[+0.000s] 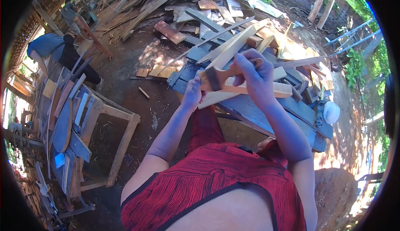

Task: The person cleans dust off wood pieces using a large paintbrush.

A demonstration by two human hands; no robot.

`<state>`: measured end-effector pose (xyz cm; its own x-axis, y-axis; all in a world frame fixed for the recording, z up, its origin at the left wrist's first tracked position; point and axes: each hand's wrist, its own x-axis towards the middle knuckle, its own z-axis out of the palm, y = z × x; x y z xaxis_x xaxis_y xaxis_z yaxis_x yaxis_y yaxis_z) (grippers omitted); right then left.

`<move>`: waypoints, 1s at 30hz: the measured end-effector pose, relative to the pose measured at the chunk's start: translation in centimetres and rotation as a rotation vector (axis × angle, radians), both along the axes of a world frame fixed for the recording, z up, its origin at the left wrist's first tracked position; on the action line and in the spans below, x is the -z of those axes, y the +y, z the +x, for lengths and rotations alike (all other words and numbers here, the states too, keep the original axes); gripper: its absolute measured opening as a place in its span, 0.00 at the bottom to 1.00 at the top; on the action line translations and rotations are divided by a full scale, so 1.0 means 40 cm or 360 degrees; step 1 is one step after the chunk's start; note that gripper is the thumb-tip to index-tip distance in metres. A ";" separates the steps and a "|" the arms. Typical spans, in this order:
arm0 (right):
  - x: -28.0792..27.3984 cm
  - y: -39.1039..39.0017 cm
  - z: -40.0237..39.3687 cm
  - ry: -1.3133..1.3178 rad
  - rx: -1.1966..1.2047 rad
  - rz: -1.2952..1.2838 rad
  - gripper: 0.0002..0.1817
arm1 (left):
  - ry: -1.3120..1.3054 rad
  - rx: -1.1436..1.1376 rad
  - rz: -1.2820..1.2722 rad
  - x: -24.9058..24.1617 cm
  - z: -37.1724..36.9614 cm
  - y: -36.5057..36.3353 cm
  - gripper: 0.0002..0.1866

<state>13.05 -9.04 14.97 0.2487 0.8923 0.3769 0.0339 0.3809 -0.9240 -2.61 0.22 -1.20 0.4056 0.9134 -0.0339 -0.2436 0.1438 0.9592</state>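
Note:
My left hand point(192, 93) closes round the near end of a flat wooden-handled piece with a dark band point(213, 78); it looks like a wide paintbrush, but its tip is partly hidden by my fingers. On the other end, the narrower handle, my right hand point(255, 76) is closed, with fingers bent over it. The piece is held above the bench, tilted up to the right. Just beneath it lies a pale squared wooden bar point(278, 90), resting across the blue-grey plank bench point(246, 109).
Offcuts point(287, 45) cover the bench's far side. A white round object point(331, 113) stands at its right end. Behind lies a large scrap-wood heap point(179, 12). Left is a wooden frame table point(121, 141) with boards; a person point(52, 48) bends beside it, another farther back.

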 end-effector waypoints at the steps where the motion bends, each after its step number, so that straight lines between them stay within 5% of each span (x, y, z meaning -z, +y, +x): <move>1: -0.006 0.009 -0.009 0.0073 -0.0066 -0.0026 0.10 | 0.0004 0.0008 0.0008 -0.002 0.000 -0.003 0.25; 10: 0.078 0.038 0.114 0.0348 0.0066 -0.0189 0.10 | 0.0105 0.0008 0.0003 -0.019 0.005 -0.003 0.28; 19: 0.230 -0.132 0.558 0.0321 0.0944 -0.0357 0.11 | 0.0049 -0.0026 0.0042 -0.010 0.013 -0.007 0.28; 24: 0.266 -0.220 0.716 -0.0303 0.1465 -0.0429 0.12 | 0.0100 -0.0040 -0.0042 -0.029 0.017 -0.014 0.28; 30: 0.258 -0.194 0.696 -0.0675 0.1552 -0.0374 0.15 | 0.0080 -0.0020 -0.0014 -0.015 0.011 -0.011 0.28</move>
<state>40.89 -16.82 4.63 0.7786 0.4423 0.4451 0.5593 -0.1675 -0.8119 -2.18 -0.24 -0.61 0.3919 0.9179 -0.0620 -0.1970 0.1495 0.9689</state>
